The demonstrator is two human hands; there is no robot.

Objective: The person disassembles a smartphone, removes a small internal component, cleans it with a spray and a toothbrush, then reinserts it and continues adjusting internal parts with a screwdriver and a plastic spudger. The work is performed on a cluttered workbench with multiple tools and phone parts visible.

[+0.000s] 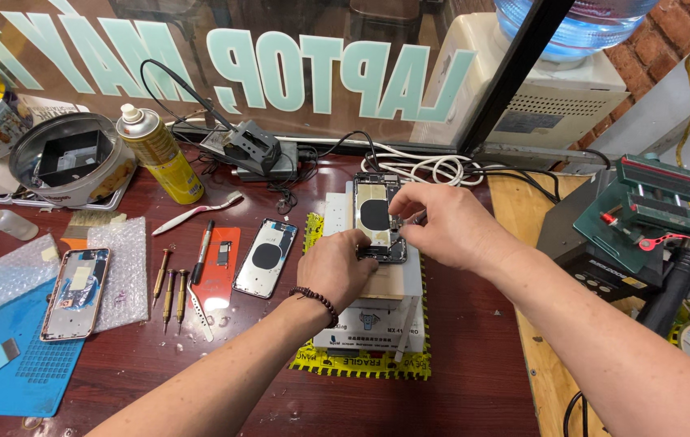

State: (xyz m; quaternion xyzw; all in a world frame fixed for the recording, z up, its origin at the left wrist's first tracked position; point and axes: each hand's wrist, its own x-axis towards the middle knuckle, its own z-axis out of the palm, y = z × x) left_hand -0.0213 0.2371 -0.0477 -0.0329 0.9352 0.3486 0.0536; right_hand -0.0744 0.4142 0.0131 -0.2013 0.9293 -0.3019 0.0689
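Note:
An opened phone housing (375, 212) lies on a white heating pad box (373, 324) in the middle of the dark red table. My left hand (335, 267), with a bead bracelet on the wrist, rests on the housing's lower left edge and holds it down. My right hand (442, 226) hovers over the housing's right side, fingers pinched together on a small part or thin tool that is too small to make out.
A phone back cover (265, 257), an orange card (219, 267), tweezers, several small screwdrivers (168, 283) and a toothbrush (197, 212) lie left of the box. Further left are a phone frame (76, 293), bubble wrap, a blue mat (13, 364), a spray can (159, 154) and a tin. A green clamp machine (636, 218) stands at right.

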